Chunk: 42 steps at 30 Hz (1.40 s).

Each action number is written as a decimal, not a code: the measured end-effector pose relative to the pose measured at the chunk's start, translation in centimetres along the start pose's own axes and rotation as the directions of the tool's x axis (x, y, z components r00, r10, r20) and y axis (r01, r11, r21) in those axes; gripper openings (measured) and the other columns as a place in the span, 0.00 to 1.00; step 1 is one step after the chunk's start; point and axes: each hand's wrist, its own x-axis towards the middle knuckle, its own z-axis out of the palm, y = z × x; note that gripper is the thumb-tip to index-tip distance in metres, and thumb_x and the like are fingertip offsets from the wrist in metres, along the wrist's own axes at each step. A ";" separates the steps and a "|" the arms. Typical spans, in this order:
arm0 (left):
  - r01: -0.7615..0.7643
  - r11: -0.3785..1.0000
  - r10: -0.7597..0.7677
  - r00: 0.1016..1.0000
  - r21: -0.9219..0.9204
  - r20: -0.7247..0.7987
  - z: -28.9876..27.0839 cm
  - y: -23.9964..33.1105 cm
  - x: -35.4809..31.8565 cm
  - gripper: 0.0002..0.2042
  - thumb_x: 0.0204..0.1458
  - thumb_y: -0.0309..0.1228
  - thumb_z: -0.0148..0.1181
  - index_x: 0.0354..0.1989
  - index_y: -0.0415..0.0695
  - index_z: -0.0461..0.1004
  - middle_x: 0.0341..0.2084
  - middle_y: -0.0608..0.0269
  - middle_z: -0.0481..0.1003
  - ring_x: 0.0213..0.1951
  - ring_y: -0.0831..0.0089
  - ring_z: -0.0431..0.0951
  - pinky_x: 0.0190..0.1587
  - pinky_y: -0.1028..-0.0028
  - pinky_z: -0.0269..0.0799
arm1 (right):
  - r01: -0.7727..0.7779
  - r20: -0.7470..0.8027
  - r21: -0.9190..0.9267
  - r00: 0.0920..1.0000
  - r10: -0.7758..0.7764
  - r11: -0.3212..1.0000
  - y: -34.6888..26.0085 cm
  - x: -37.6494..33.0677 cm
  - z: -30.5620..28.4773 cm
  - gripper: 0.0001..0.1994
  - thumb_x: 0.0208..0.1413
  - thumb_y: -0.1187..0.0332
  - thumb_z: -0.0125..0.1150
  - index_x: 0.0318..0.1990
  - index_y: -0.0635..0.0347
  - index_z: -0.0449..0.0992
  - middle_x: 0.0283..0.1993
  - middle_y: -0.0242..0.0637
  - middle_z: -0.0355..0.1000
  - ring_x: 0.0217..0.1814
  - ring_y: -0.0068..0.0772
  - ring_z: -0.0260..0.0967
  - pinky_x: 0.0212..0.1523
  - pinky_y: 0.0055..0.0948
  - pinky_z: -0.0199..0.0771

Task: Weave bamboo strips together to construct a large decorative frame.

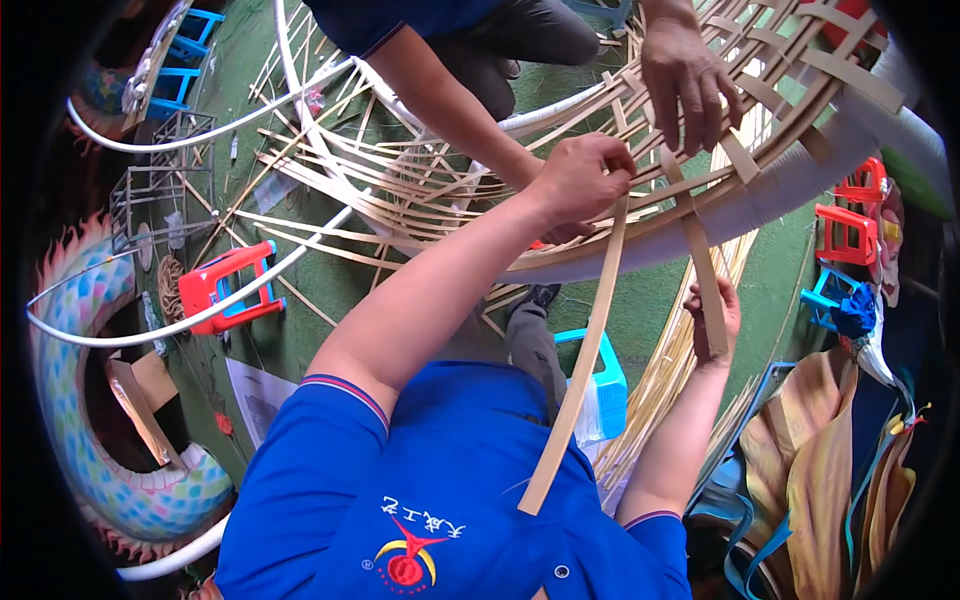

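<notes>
My left hand (585,178) is closed, its fingertips pinching at the edge of a woven lattice of flat bamboo strips (770,95). A loose bamboo strip (580,390) hangs from just below those fingers down across my blue shirt. Lower on the right, my right hand (715,318) grips the lower part of another bamboo strip (700,258), whose upper end runs up into the lattice. A co-worker's hand (690,85) rests on the lattice above. The co-worker's other hand (565,232) is partly hidden behind my left wrist and lies near the lattice's lower edge.
A thick white wrapped tube (790,195) curves under the lattice. Bundled strips (660,390) lie on the green floor beside a light-blue stool (608,385). At left are a red stool (228,288), white hoops (290,240) and a scaly painted figure (75,380). Brown leaf-like pieces (800,450) stand right.
</notes>
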 end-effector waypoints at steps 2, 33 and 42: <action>-0.128 0.991 0.128 0.992 -0.038 -0.008 0.1 0.1 0.1 0.06 0.52 0.28 0.64 0.37 0.42 0.82 0.31 0.59 0.78 0.31 0.72 0.78 0.37 0.72 0.76 | -0.016 0.024 0.004 1.000 0.016 1.000 -0.9 -0.1 -0.9 0.10 0.68 0.68 0.57 0.52 0.61 0.75 0.41 0.42 0.78 0.31 0.27 0.76 0.36 0.27 0.82; -0.302 0.935 0.266 0.944 0.187 0.196 -3.0 1.4 -0.1 0.06 0.53 0.32 0.66 0.34 0.43 0.80 0.31 0.57 0.78 0.33 0.58 0.81 0.36 0.64 0.76 | -0.090 0.147 0.087 0.986 0.077 0.992 -0.4 6.4 6.0 0.25 0.68 0.57 0.57 0.68 0.58 0.66 0.65 0.41 0.69 0.62 0.37 0.70 0.61 0.38 0.73; -0.213 0.949 0.215 0.976 -0.231 -0.014 -2.7 4.8 -4.2 0.04 0.50 0.20 0.67 0.29 0.37 0.77 0.30 0.62 0.79 0.32 0.76 0.80 0.36 0.76 0.78 | 0.155 0.161 -0.154 0.978 -0.130 0.976 -2.1 4.8 12.0 0.34 0.65 0.49 0.61 0.73 0.55 0.60 0.66 0.39 0.67 0.65 0.34 0.68 0.64 0.40 0.71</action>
